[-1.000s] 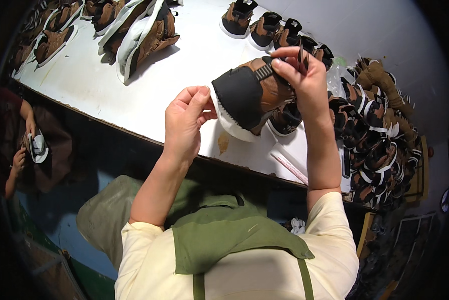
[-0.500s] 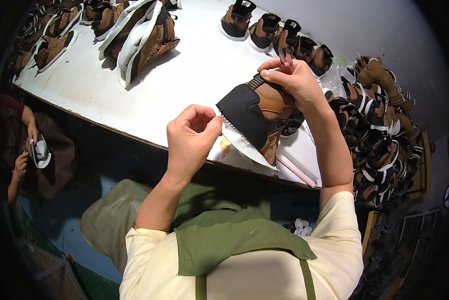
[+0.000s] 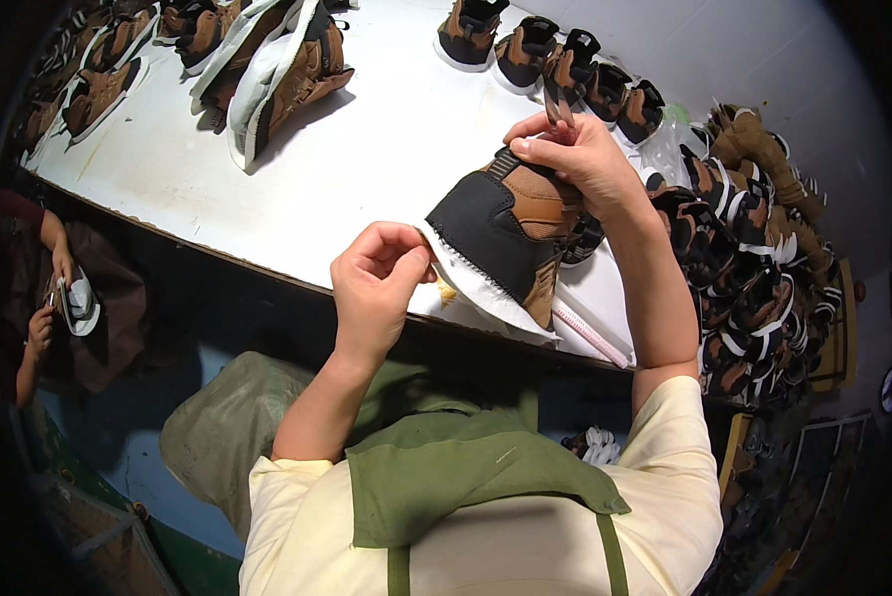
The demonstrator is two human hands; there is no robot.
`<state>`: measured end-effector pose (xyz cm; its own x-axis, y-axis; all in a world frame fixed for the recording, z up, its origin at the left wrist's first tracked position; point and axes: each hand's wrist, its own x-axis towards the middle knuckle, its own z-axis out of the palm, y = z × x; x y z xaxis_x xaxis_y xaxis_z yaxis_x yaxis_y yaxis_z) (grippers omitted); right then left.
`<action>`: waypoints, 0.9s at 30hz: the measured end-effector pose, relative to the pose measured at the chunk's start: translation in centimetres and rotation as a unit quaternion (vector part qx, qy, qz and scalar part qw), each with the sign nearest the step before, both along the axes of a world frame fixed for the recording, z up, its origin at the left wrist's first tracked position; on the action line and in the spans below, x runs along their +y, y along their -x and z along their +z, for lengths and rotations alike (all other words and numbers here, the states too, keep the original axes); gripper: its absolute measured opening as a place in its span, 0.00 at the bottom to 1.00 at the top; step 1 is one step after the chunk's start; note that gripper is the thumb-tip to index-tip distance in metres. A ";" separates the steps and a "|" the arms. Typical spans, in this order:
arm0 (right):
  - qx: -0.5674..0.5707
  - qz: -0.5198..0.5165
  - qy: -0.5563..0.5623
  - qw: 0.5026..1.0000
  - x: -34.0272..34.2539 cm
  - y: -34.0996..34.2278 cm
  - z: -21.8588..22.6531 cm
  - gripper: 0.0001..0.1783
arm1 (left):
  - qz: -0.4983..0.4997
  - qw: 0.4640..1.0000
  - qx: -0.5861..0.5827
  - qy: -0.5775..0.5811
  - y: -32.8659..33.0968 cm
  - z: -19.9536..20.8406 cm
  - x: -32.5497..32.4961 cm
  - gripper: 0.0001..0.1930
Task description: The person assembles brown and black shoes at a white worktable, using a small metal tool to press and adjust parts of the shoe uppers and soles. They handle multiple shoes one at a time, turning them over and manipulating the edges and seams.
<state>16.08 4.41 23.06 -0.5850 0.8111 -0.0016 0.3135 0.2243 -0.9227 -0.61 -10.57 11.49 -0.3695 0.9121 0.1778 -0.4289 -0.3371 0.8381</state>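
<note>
A brown and black shoe upper (image 3: pixel 481 233) is tilted over the near edge of the table, its white bottom lining (image 3: pixel 486 298) facing me. My right hand (image 3: pixel 575 159) is closed on it near the dark pull loop at its top. From between those fingers a dark, two-pronged pointed tool (image 3: pixel 559 104) sticks up; its exact kind is hard to make out. My left hand (image 3: pixel 376 283) is closed in a pinch at the left end of the white edge, beside the zigzag stitching. Any thread between these fingertips is too small to see.
The white table (image 3: pixel 386 119) carries a row of shoe uppers (image 3: pixel 525 55) at the back and more uppers (image 3: pixel 287 89) at the left. A large heap of uppers (image 3: pixel 744 258) stands at the right. At far left, another person's hands (image 3: pixel 49 308) hold a white-bottomed piece.
My left hand has shifted slightly left and down, and its pinch now meets the white edge. The upper has tilted slightly with my right hand still on it.
</note>
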 end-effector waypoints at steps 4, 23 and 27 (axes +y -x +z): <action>-0.031 -0.003 0.006 0.999 -0.1 0.2 0.2 0.13 | 0.137 0.974 0.177 -0.025 -0.1 -0.2 0.1 0.09; -0.120 0.053 0.026 0.991 3.3 2.8 -4.2 0.13 | 0.228 0.848 0.440 -0.189 1.9 -3.0 1.7 0.16; -0.118 0.058 0.049 0.990 3.3 3.6 -4.5 0.14 | 0.195 0.875 0.407 -0.175 2.5 -4.3 1.8 0.16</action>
<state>12.50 7.68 18.59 -0.6485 0.7272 -0.2251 0.5003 0.1842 -0.8461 -3.10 -8.80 7.23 -0.2611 0.5814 0.7706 0.4668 -0.6227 0.6280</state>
